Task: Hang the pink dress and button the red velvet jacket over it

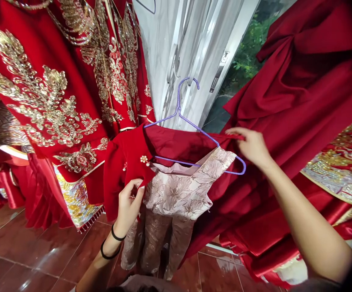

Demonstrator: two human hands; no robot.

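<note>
Left of the purple hanger (178, 106) is a red robe (81, 77). Below the hanger's left side, the left hand (129, 201) pinches the red jacket (124, 150) draped there. A pale flowery dress (177, 192) hangs on the hanger. Right of it, the right hand (251, 146) pinches the jacket too, by a big red gown (273, 101).

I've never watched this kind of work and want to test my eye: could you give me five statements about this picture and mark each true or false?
1. The left hand pinches the red velvet jacket. True.
2. The right hand grips the hanger's hook. False: it holds the jacket's other side.
3. The pale floral bodice is on the purple hanger. True.
4. Each arm wears a black band. False: both black bands are on the left arm.
5. The floor is carpeted. False: it is tiled floor.
</note>
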